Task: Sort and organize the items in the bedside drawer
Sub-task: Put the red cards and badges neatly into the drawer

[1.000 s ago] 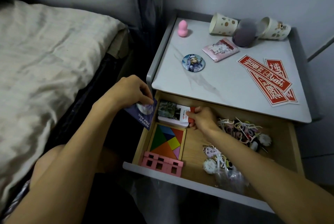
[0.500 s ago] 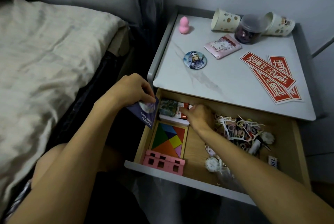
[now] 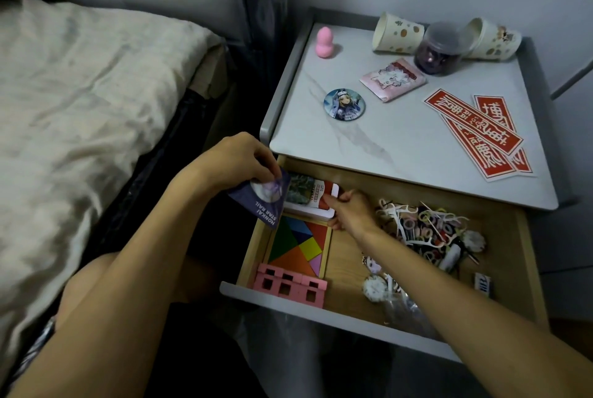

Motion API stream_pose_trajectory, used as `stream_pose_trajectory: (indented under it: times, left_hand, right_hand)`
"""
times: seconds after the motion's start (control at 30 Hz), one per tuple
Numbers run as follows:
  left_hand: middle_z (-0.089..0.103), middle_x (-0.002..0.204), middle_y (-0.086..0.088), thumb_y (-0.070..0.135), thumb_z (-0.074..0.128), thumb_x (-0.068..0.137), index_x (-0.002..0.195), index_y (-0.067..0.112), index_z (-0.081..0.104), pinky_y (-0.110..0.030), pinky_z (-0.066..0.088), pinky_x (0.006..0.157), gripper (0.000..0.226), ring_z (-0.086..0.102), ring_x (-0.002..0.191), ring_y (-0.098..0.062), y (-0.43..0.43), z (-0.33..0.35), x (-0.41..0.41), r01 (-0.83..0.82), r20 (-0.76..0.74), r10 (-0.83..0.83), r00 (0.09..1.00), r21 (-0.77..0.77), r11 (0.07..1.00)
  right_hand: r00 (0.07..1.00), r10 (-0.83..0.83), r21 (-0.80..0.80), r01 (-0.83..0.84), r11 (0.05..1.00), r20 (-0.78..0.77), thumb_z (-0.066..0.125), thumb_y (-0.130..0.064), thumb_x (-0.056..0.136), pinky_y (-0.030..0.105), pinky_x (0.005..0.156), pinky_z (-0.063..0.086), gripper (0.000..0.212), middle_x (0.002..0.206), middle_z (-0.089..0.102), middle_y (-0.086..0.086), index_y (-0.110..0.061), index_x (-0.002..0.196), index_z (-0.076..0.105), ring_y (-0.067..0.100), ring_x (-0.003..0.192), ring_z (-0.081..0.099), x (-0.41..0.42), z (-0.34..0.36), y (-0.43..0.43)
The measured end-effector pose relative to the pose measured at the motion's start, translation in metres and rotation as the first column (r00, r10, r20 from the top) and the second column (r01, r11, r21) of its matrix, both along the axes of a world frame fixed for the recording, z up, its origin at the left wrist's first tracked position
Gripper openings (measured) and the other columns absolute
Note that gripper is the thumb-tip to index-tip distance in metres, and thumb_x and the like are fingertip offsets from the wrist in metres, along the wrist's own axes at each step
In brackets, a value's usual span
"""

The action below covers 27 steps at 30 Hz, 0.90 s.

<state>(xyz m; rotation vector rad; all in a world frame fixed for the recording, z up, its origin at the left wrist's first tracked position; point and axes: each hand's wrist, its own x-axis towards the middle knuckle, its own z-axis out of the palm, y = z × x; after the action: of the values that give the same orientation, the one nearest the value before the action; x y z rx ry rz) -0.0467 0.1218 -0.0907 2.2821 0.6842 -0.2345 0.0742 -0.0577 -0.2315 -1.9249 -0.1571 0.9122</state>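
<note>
Your left hand [image 3: 237, 160] pinches the card [image 3: 261, 201] over the drawer [image 3: 526, 237]'s left wall, likely parked while you work. Right hand [image 3: 353, 208] grips the box [image 3: 316, 197] end, back-left corner, probably squaring it against the tangram [image 3: 298, 243].

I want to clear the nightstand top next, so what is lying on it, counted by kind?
Paper cups, both tipped on their sides: 2
Red paper strips, overlapping: 3
Pink sponge: 1
Lidded jar: 1
Round badge: 1
Pink packet: 1
Total: 9
</note>
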Motion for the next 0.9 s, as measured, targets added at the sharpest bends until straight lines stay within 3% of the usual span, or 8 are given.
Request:
stream_pose_trajectory:
  times: [0.17,0.3,0.37,0.5,0.6,0.7,0.83,0.9]
  left_hand:
    - [0.065,0.103,0.001,0.005,0.074,0.08,0.106,0.024,0.069,-0.028,0.054,0.076,0.033,0.065,0.095,-0.019,-0.008,0.0,0.002,-0.019,-0.006,0.018,1.0,-0.185,0.983]
    - [0.062,0.108,-0.002,0.0,0.078,0.076,0.128,0.025,0.051,-0.024,0.056,0.064,0.063,0.066,0.091,-0.016,-0.025,0.0,0.004,-0.159,-0.012,0.168,0.986,-0.394,0.905]
    - [0.065,0.106,-0.005,-0.002,0.078,0.076,0.122,0.018,0.055,-0.027,0.057,0.065,0.056,0.066,0.089,-0.016,-0.033,-0.001,0.006,-0.185,-0.021,0.195,0.981,-0.427,0.885]
    - [0.067,0.095,-0.007,0.009,0.081,0.077,0.104,0.01,0.064,-0.027,0.053,0.06,0.032,0.067,0.082,-0.016,-0.033,-0.005,0.005,-0.252,-0.01,0.268,0.963,-0.373,0.893]
    - [0.069,0.077,-0.005,0.022,0.08,0.08,0.087,0.005,0.068,-0.026,0.054,0.061,0.021,0.065,0.07,-0.014,-0.03,-0.01,0.003,-0.241,-0.023,0.249,0.968,-0.343,0.908]
    - [0.07,0.077,-0.006,0.024,0.079,0.081,0.089,0.0,0.07,-0.022,0.055,0.059,0.026,0.066,0.067,-0.013,-0.032,-0.012,0.003,-0.202,-0.089,0.182,0.979,-0.362,0.91]
    - [0.071,0.083,-0.013,0.017,0.076,0.084,0.093,-0.003,0.07,-0.021,0.056,0.056,0.023,0.068,0.066,-0.016,-0.032,-0.017,0.002,-0.208,-0.135,0.174,0.976,-0.31,0.928]
    - [0.071,0.081,-0.012,0.02,0.075,0.086,0.09,0.003,0.071,-0.024,0.057,0.059,0.019,0.068,0.069,-0.017,-0.033,-0.023,-0.001,-0.174,-0.173,0.15,0.973,-0.131,0.976]
  right_hand:
    - [1.0,0.02,-0.001,-0.02,1.0,0.023,0.054,-0.035,0.099,0.023,0.054,0.04,0.033,0.076,0.058,0.004,-0.005,0.113,0.055,0.01,0.052,0.056,-0.01,0.03,-0.014]
    - [0.918,0.252,0.334,-0.144,0.931,-0.306,0.054,-0.037,0.098,0.029,0.064,0.048,0.036,0.095,0.069,0.01,-0.007,0.117,0.06,0.022,0.074,0.065,-0.043,0.075,-0.036]
    - [0.876,0.32,0.406,-0.161,0.9,-0.362,0.058,-0.028,0.097,0.027,0.064,0.051,0.03,0.097,0.072,0.008,-0.008,0.119,0.06,0.021,0.075,0.067,-0.055,0.086,-0.04]
    - [0.906,0.225,0.41,-0.065,0.91,-0.357,0.059,-0.011,0.095,0.02,0.058,0.053,0.022,0.087,0.069,0.009,-0.003,0.115,0.061,0.012,0.066,0.065,-0.048,0.089,-0.044]
    - [0.91,0.001,0.378,0.171,0.91,-0.414,0.061,-0.008,0.093,0.014,0.048,0.042,0.007,0.077,0.062,0.005,-0.005,0.097,0.066,0.006,0.054,0.053,-0.033,0.084,-0.048]
    - [0.848,-0.101,0.392,0.342,0.854,-0.52,0.061,-0.004,0.091,0.013,0.047,0.034,0.006,0.071,0.057,0.001,-0.003,0.095,0.066,0.004,0.055,0.042,-0.029,0.076,-0.048]
    - [0.946,0.098,0.399,0.035,0.916,-0.308,0.056,-0.006,0.096,0.018,0.055,0.035,0.02,0.08,0.062,0.004,-0.001,0.113,0.065,0.006,0.062,0.048,-0.037,0.066,-0.059]
    - [0.968,0.174,0.3,-0.115,0.947,-0.18,0.055,-0.009,0.098,0.018,0.054,0.039,0.019,0.078,0.063,0.006,-0.001,0.111,0.065,0.008,0.059,0.052,-0.035,0.061,-0.063]
